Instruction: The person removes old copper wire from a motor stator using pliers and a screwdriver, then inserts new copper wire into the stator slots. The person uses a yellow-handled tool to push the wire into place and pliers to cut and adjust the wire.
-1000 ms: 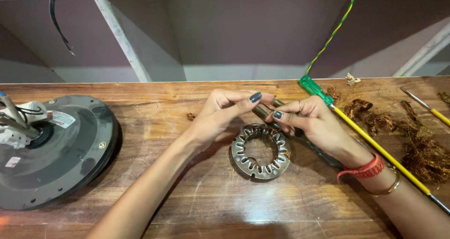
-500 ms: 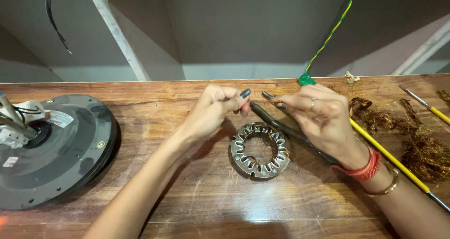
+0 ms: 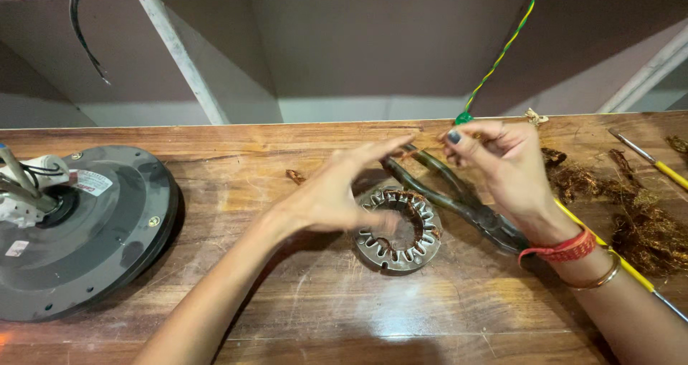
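A round metal stator ring [image 3: 398, 229] with copper remnants in its slots lies flat on the wooden bench [image 3: 287, 300]. My left hand [image 3: 337, 193] hovers over the ring's left edge, blurred, with its fingers stretched out and apart and nothing in them. My right hand [image 3: 502, 161] is raised behind the ring, thumb and fingertips pinched on a thin copper strand [image 3: 430, 150] that runs toward my left fingertips. Dark pliers [image 3: 459, 197] lie on the bench under my right hand, beside the ring.
A grey fan motor housing [image 3: 86, 229] sits at the left. Tangled copper wire scrap [image 3: 645, 222] is piled at the right, crossed by a yellow-handled screwdriver [image 3: 616, 261]; another screwdriver [image 3: 656, 163] lies further back. A green-yellow wire [image 3: 502, 50] hangs down from above.
My right hand let the pliers down onto the bench and rose with a pinched strand. My left hand opened from its pinch and spread its fingers over the ring.
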